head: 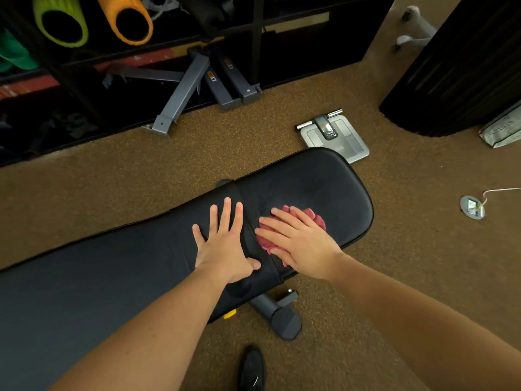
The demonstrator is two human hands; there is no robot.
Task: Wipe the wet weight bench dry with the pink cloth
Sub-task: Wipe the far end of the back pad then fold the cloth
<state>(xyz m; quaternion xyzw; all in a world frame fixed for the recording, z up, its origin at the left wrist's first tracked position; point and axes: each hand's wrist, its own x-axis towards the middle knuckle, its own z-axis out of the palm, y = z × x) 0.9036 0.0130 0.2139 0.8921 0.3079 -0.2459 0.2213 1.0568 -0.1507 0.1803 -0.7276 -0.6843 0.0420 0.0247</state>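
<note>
one weight bench (310, 184), one pink cloth (314, 218), two hands, one left (225, 244), one right (298, 244), one scale (335, 136), two foam rollers, one green (60, 22), one orange (127, 19)

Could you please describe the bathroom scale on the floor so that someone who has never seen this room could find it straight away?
Start at the black weight bench on the brown floor and follow it to its rounded end. Just beyond that end, partly tucked behind the pad, lies the scale. It is the only flat, silver-grey square there, with a chrome handle bar across its far edge.
</note>
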